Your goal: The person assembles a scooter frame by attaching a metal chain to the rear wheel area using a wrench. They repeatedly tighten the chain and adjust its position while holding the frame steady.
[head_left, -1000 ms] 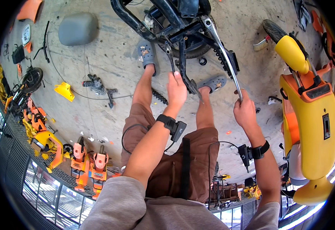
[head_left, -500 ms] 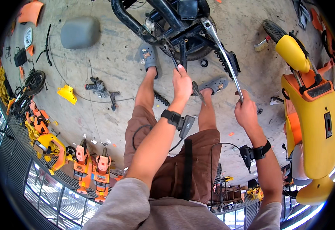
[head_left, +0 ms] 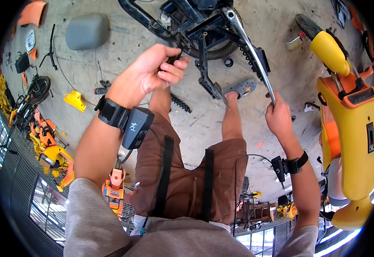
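A black motorbike frame with a wheel is in front of me. My right hand grips the lower end of a long silver wrench. The wrench slants up to the frame, and its ring-shaped head sits at the frame's right side. My left hand is raised left of the frame, palm partly turned up, fingers curled. Between its thumb and fingers is a small dark object, mostly hidden, whose kind I cannot make out. A black stand leg hangs from the frame between my feet.
A grey seat lies on the floor at the left, near a yellow plastic piece. A yellow-and-orange bike body stands close on the right. A brush and a black ring lie on the concrete.
My left hand has come away from the frame's lower middle, moving left and up and turning its palm upward. The slim dark tool it held no longer shows clearly. My right hand stays on the wrench.
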Demonstrator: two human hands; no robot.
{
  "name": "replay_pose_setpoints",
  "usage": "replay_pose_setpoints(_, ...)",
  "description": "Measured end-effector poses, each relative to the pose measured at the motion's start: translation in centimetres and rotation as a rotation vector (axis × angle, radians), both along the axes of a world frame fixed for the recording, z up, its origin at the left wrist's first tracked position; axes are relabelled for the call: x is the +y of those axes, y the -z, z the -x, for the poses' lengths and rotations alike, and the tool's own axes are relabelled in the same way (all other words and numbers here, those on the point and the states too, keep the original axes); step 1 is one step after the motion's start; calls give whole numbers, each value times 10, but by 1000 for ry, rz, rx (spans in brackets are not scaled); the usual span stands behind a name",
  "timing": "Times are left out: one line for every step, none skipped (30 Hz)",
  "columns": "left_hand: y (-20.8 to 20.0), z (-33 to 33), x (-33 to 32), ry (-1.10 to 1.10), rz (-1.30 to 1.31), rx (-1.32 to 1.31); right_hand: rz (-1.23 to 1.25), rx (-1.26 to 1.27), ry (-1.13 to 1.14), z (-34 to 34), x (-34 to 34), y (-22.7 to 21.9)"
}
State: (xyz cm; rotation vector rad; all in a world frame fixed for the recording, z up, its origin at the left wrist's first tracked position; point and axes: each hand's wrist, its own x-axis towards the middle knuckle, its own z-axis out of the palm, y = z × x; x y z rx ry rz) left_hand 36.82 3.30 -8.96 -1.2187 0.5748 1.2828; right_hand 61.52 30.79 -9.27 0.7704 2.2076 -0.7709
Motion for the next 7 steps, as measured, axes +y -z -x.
replay_pose_setpoints(0, -2, 0, -21, -5, 8, 0, -10, -3, 1, -1, 1)
replay_pose_setpoints(0, -3, -1, -41, -10, 17, -1, -21, -6, 2, -3, 2)
replay_pose_setpoints(-1, -8, -1, -70, 4, 36, -5, -25, -13, 4, -2, 3)
replay_pose_setpoints(1, -15, -5, -41, 10, 81, -11, -28, -17, 3, -1, 3)
replay_pose_setpoints(5, -26, -9, -12, 17, 126, -17, -30, -22, 1, 0, 4)
replay_pose_setpoints(4, -32, -14, 18, 27, 175, -19, -28, -25, 1, -1, 5)
replay_pose_setpoints(-1, -41, -19, 48, 44, 207, -18, -79, -40, 3, 0, 5)
